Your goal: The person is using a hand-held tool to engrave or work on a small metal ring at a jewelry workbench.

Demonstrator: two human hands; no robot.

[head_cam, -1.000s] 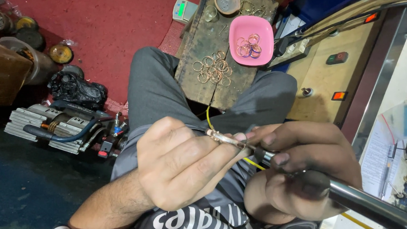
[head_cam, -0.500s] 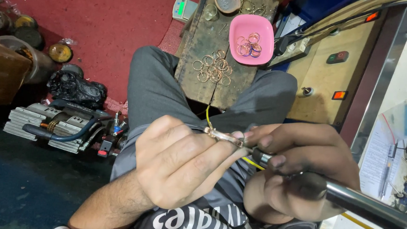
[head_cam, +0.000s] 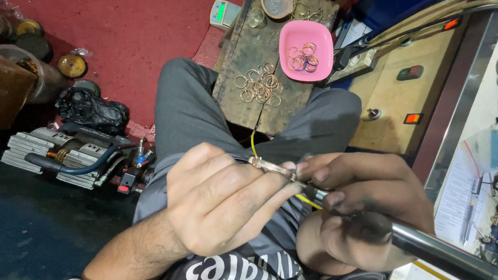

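We see our left hand (head_cam: 221,205) closed in a loose fist above the lap, and its thumb and fingertips pinch a thin metal ring (head_cam: 271,166). The ring is seen nearly edge-on, so it looks like a narrow bar; its long axis runs from the upper left to the lower right, with the lower right end at the fingertips of both hands. Our right hand (head_cam: 364,208) is wrapped tightly around a metal handpiece tool (head_cam: 433,249), which has a shiny round barrel. The tool lies along a slanted line from the lower right corner up to the left, and its dark tip points to the ring and meets it just where the fingers hold it. A yellow wire (head_cam: 253,145) passes under the hands; we cannot tell where it ends. Both hands are over the grey trousers (head_cam: 192,111). Further from us, between the knees, stands a worn wooden counter (head_cam: 247,109) with many loose rings (head_cam: 260,86) spread on it. On the same counter sits a pink bowl (head_cam: 289,40) with more rings inside. Near its far left corner is a small digital scale (head_cam: 224,13) on the red floor mat (head_cam: 127,33). At the left, on the floor, lies a grey ribbed machine (head_cam: 48,157) with a blue hose.
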